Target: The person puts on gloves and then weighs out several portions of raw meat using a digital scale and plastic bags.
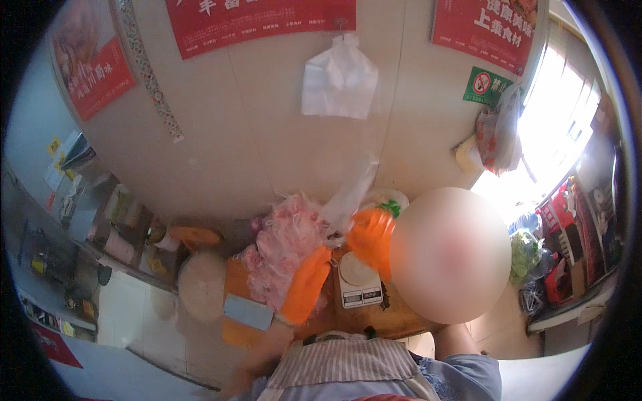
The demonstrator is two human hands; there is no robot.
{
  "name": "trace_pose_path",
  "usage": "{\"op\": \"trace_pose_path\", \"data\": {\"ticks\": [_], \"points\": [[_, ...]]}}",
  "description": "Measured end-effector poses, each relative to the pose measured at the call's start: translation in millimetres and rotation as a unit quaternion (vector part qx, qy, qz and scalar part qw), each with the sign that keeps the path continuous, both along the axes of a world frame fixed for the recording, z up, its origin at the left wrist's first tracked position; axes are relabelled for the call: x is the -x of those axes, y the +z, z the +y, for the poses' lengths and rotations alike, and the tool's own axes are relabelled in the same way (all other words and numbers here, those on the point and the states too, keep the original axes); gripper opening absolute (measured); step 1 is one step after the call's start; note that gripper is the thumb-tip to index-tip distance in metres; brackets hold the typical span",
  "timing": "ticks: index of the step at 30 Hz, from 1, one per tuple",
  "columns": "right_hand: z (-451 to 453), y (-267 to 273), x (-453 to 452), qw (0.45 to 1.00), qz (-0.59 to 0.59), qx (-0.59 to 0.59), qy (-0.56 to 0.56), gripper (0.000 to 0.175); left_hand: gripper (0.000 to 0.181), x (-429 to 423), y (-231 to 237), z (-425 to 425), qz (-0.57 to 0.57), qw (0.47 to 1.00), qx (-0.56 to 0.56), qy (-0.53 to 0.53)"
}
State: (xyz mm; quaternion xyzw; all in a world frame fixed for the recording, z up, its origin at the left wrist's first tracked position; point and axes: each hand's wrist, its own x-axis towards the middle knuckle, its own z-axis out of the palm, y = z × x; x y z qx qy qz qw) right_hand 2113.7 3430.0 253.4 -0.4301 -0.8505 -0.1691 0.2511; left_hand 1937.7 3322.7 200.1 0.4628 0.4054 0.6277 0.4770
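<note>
My left hand (307,286), in an orange glove, is beside a heap of pink pieces in thin clear plastic bags (288,240). Its fingertips come close to the left edge of a white digital kitchen scale (362,295). My right hand (370,238), gloved in the same orange and blurred, is above the scale's far side. A translucent plastic bag (351,195) stretches up beside the right fingers; whether either hand grips it is unclear. The scale's round pan (357,270) is partly covered by the right glove. A large blurred patch hides the right wrist.
A flat grey metal blade (248,312) lies on an orange board (235,333) at left. Behind the right hand is a pale dish with green leaves (392,206). White bags (340,80) hang on the wall. Bagged leafy greens (524,255) stand at right.
</note>
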Motion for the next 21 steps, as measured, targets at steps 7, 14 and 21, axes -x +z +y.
{"op": "trace_pose_path", "data": {"ticks": [7,14,21], "points": [[-77.6,-26.6,-21.0,0.927,0.12,0.283,0.213,0.015,0.024,-22.2,-10.1,43.0,-0.053,0.986,0.15,-0.044],[-56.5,1.2,-60.5,0.857,0.391,0.32,0.102,0.052,0.025,-20.7,12.8,16.6,0.058,0.97,0.148,-0.185],[-55.0,-5.2,-53.5,0.714,0.362,0.597,0.052,0.062,0.026,0.4,7.2,12.0,0.166,0.977,0.101,-0.084]]}}
